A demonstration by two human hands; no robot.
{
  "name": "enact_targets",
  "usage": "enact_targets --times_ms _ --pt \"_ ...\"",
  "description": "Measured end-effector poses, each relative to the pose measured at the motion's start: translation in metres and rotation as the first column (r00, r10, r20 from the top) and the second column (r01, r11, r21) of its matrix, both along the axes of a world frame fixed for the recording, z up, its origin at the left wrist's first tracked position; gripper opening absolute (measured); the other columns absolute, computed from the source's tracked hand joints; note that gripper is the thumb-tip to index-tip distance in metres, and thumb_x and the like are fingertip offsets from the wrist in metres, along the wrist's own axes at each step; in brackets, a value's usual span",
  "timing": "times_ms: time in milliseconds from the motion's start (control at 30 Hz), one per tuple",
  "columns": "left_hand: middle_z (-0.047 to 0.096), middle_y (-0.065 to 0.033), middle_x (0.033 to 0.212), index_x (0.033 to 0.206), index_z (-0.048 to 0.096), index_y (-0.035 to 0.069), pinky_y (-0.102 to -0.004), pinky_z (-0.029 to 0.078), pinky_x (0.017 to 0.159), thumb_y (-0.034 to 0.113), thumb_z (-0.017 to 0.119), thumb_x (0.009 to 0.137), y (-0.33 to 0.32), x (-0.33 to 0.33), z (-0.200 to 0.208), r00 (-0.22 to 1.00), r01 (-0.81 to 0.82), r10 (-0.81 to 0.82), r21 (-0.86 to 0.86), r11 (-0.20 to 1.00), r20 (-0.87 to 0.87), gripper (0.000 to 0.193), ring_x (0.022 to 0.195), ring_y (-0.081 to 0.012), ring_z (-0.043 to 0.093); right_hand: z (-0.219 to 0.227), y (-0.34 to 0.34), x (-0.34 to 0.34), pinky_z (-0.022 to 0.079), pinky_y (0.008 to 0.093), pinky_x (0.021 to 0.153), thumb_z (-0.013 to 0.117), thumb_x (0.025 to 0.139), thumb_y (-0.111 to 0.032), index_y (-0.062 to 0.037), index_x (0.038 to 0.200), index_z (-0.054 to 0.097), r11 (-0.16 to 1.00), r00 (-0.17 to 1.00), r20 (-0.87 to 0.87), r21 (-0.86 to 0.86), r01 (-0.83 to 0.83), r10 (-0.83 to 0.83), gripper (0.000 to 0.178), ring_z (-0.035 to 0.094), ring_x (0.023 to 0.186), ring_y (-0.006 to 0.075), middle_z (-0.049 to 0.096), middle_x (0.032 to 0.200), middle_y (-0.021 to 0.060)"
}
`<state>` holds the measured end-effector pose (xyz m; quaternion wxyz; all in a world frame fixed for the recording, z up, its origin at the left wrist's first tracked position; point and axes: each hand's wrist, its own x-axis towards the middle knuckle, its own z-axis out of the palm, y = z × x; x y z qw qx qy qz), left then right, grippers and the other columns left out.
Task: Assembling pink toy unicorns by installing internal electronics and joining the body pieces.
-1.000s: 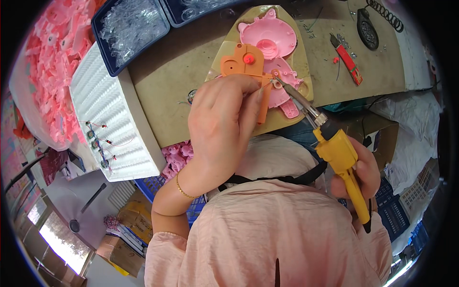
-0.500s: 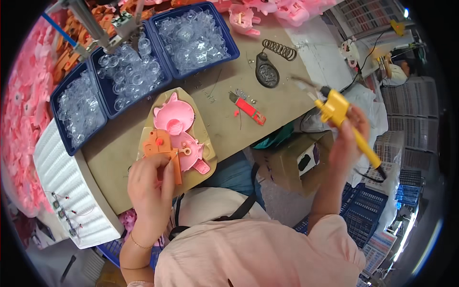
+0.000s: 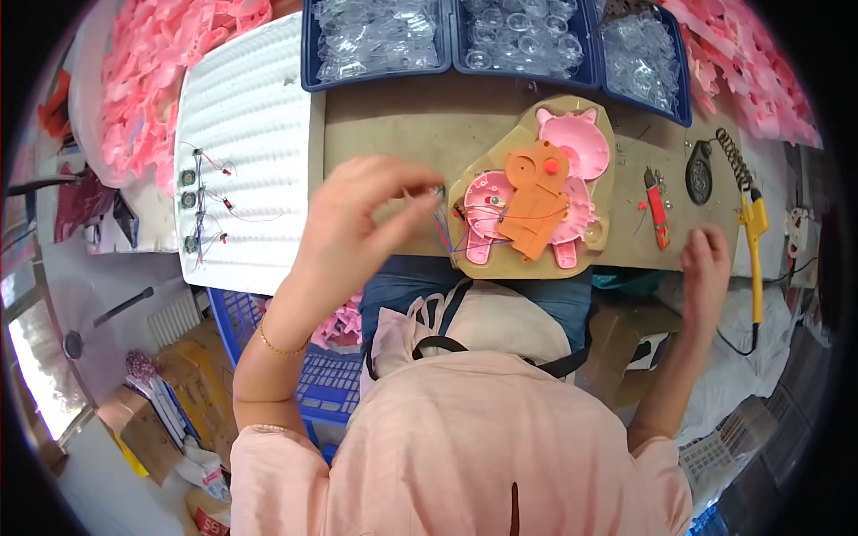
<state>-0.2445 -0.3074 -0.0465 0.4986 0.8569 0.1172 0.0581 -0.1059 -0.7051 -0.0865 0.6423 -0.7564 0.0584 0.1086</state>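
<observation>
Flagging the right hand (image 3: 704, 268) first: half a second ago I had it gripping the iron (image 3: 755, 219); now it's bare, fingers loosely curled, hanging near the bench edge between the cutter (image 3: 657, 214) and the iron. The iron is parked with its front end at the coil (image 3: 733, 159), handle hanging down.

Left hand (image 3: 357, 223) has changed too: it was at the orange part (image 3: 532, 201), and now it's off to the left, apart from it. Thumb and forefinger tips are close together beside the wires (image 3: 441, 234); from my remote feed I can't tell whether they pinch anything. The other fingers are bent.

Orange part lies tilted across the pink shell (image 3: 576, 143) on the board (image 3: 523, 270), with a red lead over its face. Neither hand touches it.

What it means for the work, my call: iron is clear, so the heating bit looks paused, and any handling now falls to bare fingers, with loose leads being the snag risk.
</observation>
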Motion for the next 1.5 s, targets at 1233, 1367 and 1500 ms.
enact_targets --times_ms 1233,1367,1500 --pt "0.060 -0.0103 0.096 0.108 0.051 -0.001 -0.0264 0.054 0.072 -0.003 0.069 0.077 -0.046 -0.013 -0.040 0.963 -0.029 0.104 -0.284 0.958 0.250 0.036 0.081 -0.0143 0.063 0.044 0.214 -0.018 0.042 0.0361 0.069 0.064 0.073 -0.009 -0.0042 0.097 0.060 0.119 0.089 0.080 -0.699 -0.705 0.993 0.025 0.057 0.081 0.0253 0.059 0.091 0.0089" --pt "0.061 -0.0079 0.084 0.103 0.052 0.002 -0.0252 0.051 0.059 0.003 0.066 0.082 -0.043 -0.016 -0.043 0.976 -0.029 0.075 -0.215 0.976 0.206 0.026 0.070 -0.0118 0.062 0.049 0.213 -0.026 0.039 0.0347 0.068 0.064 0.067 -0.010 -0.0036 0.086 0.061 0.266 0.090 0.265 -0.763 -0.589 0.960 0.020 0.054 0.080 0.0247 0.055 0.085 0.0074" --pt "0.059 -0.0080 0.078 0.101 0.053 0.004 -0.0290 0.045 0.055 0.005 0.066 0.081 -0.043 -0.011 -0.035 0.991 -0.071 0.050 -0.181 0.981 -0.122 0.024 0.066 -0.0154 0.058 0.044 0.222 -0.031 0.038 0.0357 0.071 0.062 0.066 -0.009 -0.0035 0.079 0.061 0.224 0.102 0.202 -0.797 -0.561 0.974 0.014 0.051 0.081 0.0243 0.052 0.082 0.0071"
